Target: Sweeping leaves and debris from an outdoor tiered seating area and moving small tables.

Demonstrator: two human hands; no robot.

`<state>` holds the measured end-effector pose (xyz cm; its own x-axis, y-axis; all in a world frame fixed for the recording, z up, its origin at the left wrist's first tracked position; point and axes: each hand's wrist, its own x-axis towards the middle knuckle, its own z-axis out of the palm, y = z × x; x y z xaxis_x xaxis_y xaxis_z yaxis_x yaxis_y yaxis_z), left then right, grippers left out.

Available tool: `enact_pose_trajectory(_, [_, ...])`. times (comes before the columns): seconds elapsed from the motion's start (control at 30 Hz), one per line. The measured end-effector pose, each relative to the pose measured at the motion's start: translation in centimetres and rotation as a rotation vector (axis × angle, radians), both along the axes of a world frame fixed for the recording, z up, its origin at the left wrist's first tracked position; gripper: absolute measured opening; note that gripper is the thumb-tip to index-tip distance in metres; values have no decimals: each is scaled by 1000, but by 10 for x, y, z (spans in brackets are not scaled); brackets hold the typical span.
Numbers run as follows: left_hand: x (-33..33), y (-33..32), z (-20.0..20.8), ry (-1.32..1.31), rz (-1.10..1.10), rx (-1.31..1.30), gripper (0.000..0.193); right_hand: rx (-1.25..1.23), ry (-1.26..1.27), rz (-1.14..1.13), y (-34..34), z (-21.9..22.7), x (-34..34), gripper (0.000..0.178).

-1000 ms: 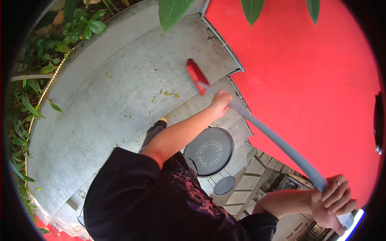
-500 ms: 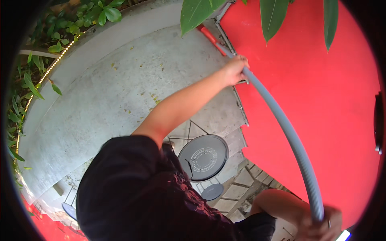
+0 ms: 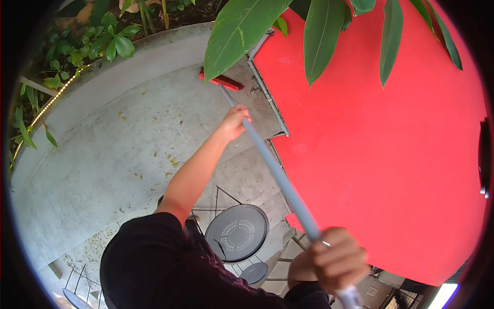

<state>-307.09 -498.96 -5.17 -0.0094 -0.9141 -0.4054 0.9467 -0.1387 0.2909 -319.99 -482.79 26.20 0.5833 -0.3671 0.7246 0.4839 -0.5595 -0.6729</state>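
Note:
A long grey pole [image 3: 280,177] slants across the view, with a red broom head [image 3: 220,81] at its far end on the concrete. My left hand [image 3: 235,122] is closed round the pole a short way below that head, with the arm stretched forward. Nearer to me, my right hand [image 3: 339,260] grips the upper part of the same broom, and a ring shows on one finger. A pale handle end sticks out below this hand. Hanging green leaves [image 3: 247,36] come close to the broom head, and its bristles are hard to make out.
A red wall [image 3: 381,154] rises along the right. Small yellow leaves [image 3: 172,161] lie scattered on the concrete floor [image 3: 108,159]. Close by on my left stand a round dark table [image 3: 237,233] and a small round seat [image 3: 253,273]. Plants and a lit strip edge the far left.
The broom head has moved left and nearer, away from the red wall. Both hands have moved left, the left one lower and the right one higher in view.

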Motion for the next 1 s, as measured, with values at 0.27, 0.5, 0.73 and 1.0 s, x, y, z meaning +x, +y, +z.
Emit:
enact_pose_trajectory(0.27, [-16,-42,4,413,289,-257,24,-187,178,-15,-25,-1,-19,51])
enact_pose_trajectory(0.5, [-47,-62,-15,525,279,-167,27,5,-115,-537,-20,-49,-92,59])
enact_pose_trajectory(0.73, [-85,-130,-51,359,99,-103,34,5,-44,-734,-63,-91,-131,42])
enact_pose_trajectory(1.0, [-77,-111,-111,106,-106,-181,25,55,-45,-613,-30,-111,-115,41])
